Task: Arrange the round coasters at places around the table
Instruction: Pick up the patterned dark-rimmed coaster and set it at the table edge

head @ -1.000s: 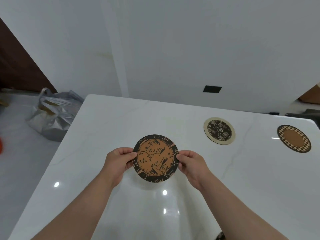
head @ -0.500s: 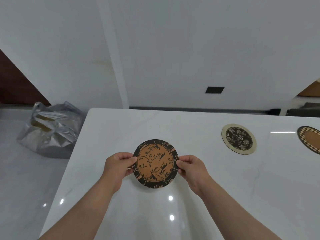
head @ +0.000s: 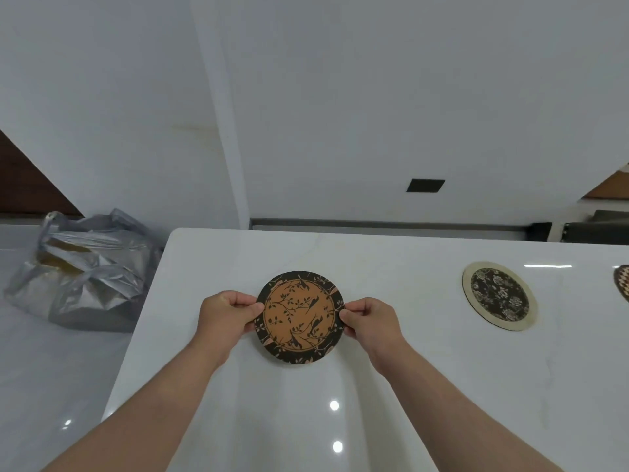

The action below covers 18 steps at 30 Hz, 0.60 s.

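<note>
Low over the glossy white marble table (head: 306, 420), the left hand (head: 226, 315) and right hand (head: 369, 320) each pinch an opposite edge of the round cork coaster with an orange centre and black branch-patterned border (head: 299, 316); I cannot tell whether it touches the tabletop. This looks like the placing step, and the next move calls for settling it flat and releasing both pinches. Well to this coaster's right lies a cream-rimmed round coaster with a dark floral centre (head: 498, 296), and farther right a checker-edged coaster (head: 623, 282).
</note>
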Each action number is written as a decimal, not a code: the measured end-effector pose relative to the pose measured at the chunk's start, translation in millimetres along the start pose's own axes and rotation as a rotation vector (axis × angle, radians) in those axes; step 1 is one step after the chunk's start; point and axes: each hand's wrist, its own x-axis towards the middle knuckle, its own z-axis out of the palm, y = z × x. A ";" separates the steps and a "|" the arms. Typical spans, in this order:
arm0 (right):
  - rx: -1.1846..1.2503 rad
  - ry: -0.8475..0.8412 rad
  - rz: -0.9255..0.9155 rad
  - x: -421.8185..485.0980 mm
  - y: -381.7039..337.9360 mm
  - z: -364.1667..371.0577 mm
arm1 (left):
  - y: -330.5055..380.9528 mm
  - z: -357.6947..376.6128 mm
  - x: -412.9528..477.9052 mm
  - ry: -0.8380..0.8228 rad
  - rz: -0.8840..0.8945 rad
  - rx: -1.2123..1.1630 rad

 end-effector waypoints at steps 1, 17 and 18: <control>-0.010 0.004 -0.006 3.8 -1.4 2.2 | -0.2 0.3 4.6 0.002 0.001 0.007; -0.066 0.015 -0.032 40.0 -20.8 31.2 | 4.4 -0.1 47.4 0.073 0.020 0.089; -0.076 0.019 -0.033 41.0 -20.3 33.1 | 4.3 -0.9 48.2 0.077 0.021 0.094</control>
